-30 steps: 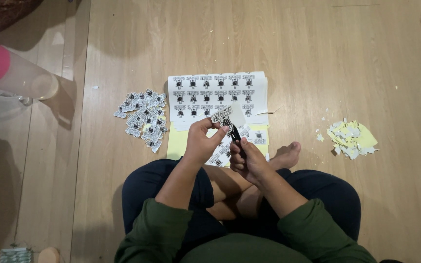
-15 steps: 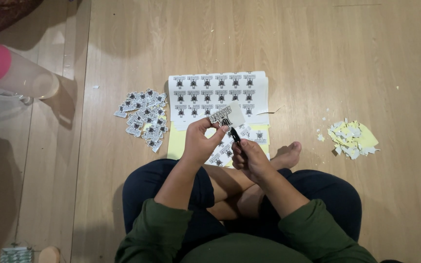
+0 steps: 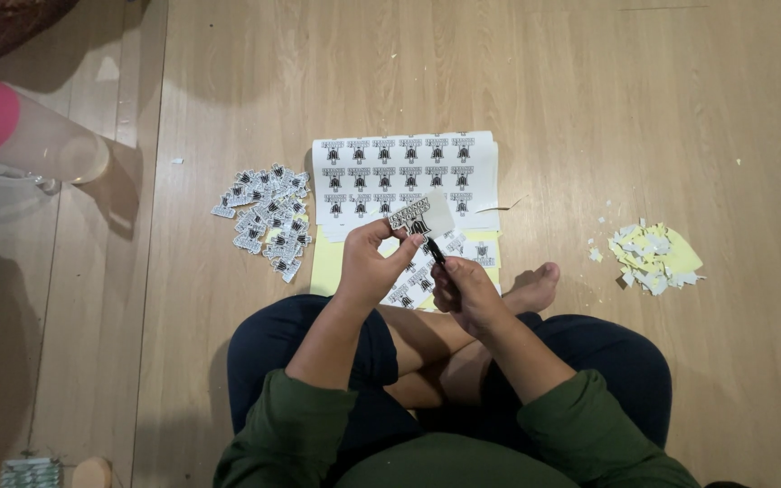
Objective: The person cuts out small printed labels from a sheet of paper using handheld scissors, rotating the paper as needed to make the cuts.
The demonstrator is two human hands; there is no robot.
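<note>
Between the two hands, just above the crossed legs, we see a small printed label (image 3: 421,217). The left hand (image 3: 371,264) is closed on it, with the thumb and the fingers pinching its lower left edge, so the label is lifted a little over the floor. The right hand (image 3: 467,291) is just beside the left one, on its right, and it is closed around dark scissors (image 3: 436,252). Their tip touches the lower right edge of the label; we cannot tell if the blades are apart.

Beyond the hands, on the wooden floor (image 3: 607,108), lies a sheet (image 3: 406,174) with rows of the same black prints. Under the hands a yellow backing (image 3: 325,264) shows, with more prints on it. To the left of the left hand, a pile of cut labels (image 3: 266,217) lies near. Well apart to the right of the right hand there is a heap of scraps (image 3: 654,257), yellow and white. A bare foot (image 3: 533,287) rests just beside the right hand. Far to the left stands a bottle (image 3: 20,136) with a pink cap.
</note>
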